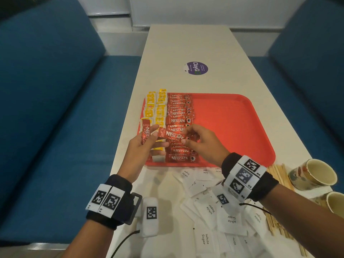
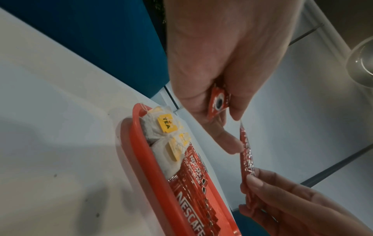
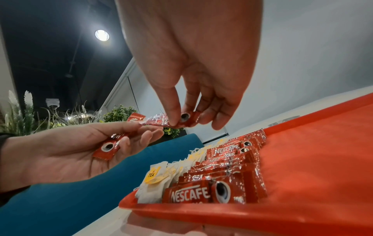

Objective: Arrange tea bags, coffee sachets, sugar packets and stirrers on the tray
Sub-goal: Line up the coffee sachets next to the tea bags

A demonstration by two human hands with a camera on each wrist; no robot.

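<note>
red tray (image 1: 232,127) holds tea bags (image 1: 158,108), coffee sachets (image 1: 178,116); both hands pinch one sachet (image 1: 172,135).

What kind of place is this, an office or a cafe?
Probably an office pantry or cafe booth: blue bench seats flank a long white table, with a red tray of coffee sachets and paper cups.

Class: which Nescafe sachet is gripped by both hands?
The sachet lying crosswise, left hand and right hand each pinching an end; the other held one stands upright.
</note>
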